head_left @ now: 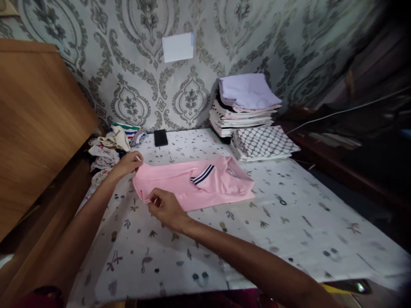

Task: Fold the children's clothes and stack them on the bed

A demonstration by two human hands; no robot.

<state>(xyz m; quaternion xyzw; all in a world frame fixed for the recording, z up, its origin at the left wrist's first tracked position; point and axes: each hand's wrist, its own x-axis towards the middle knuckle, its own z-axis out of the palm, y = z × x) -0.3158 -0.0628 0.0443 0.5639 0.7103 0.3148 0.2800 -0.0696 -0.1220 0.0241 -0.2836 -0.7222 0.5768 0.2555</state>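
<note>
Both hands at the L end of the pink shirt [173, 182], which lies lengthwise across the mid of the surface [199, 244], folded narrow. L hand [129, 164] is up at the far corner, thumb & fingers closed in a pinch on the fabric, w/ a small white bit showing at the tips, too small to ID. R hand [166, 208] is at the near corner of that same end, fingertips pinched tight on the edge, forearm crossing in from lower R.

Striped cuff [203, 175], navy & white, sits on top of the shirt, sleeve folded in toward the R end. Surface cover is white w/ small printed motifs, leaves etc.

Back R, against the wall: tall folded stack [244, 107], lilac piece [247, 90] on top. Just in front, a lower pile w/ a patterned cloth [265, 141] uppermost, near the shirt's R end but apart from it. Back L: loose clothes [111, 154] heaped up, just beyond the L hand. Black phone-like slab [161, 137] lies flat near the wall, b/w heap & stack.

Wooden cabinet [38, 124] fills far L; white card [178, 47] on the grey patterned wallpaper [135, 102].
</note>
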